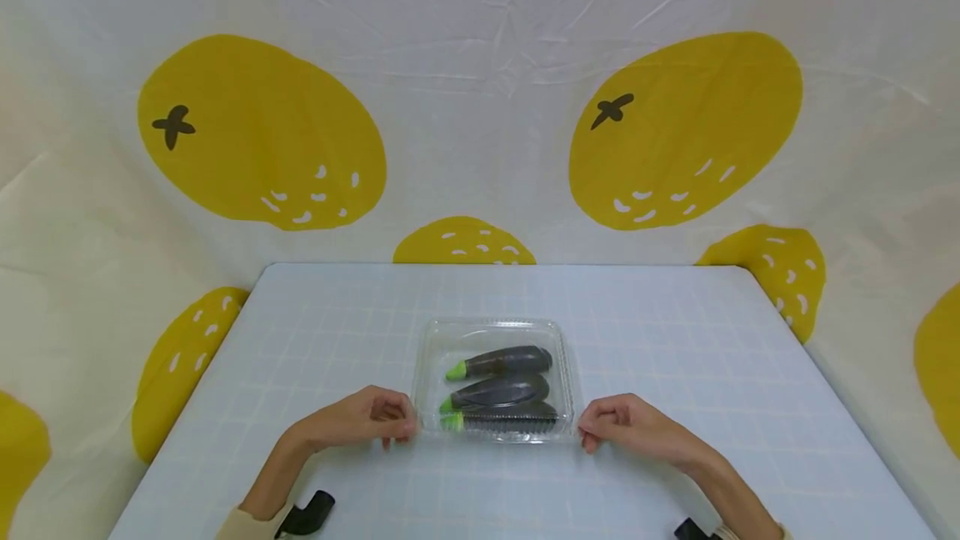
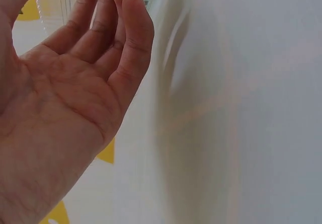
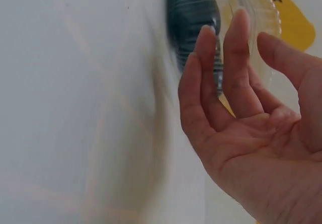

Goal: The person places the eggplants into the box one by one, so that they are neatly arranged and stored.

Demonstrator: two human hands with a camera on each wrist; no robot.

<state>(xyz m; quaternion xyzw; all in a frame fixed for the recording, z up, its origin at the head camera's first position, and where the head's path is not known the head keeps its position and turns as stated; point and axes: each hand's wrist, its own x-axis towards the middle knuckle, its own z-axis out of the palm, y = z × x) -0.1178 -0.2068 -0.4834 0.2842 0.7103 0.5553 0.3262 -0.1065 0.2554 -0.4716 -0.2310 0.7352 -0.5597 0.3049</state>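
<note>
A clear plastic container (image 1: 491,332) lies near the middle of the table, its near wall ribbed. Inside are three dark eggplants with green stem ends: a far one (image 1: 506,362), a middle one (image 1: 502,391) and a near one partly behind the ribbed wall. At the container's left near corner is my left hand (image 1: 378,417), fingers loosely bent. My right hand (image 1: 626,423) is at the right near corner. In the right wrist view its thumb stands apart from the bent fingers, beside a dark eggplant (image 3: 193,12) seen through plastic. Whether either hand touches the container is unclear.
The table (image 1: 337,307) has a pale cloth with a faint grid. Behind and beside it hangs a white curtain (image 1: 480,107) printed with yellow fruit shapes. Black straps (image 1: 307,515) sit on both wrists, by light sleeves.
</note>
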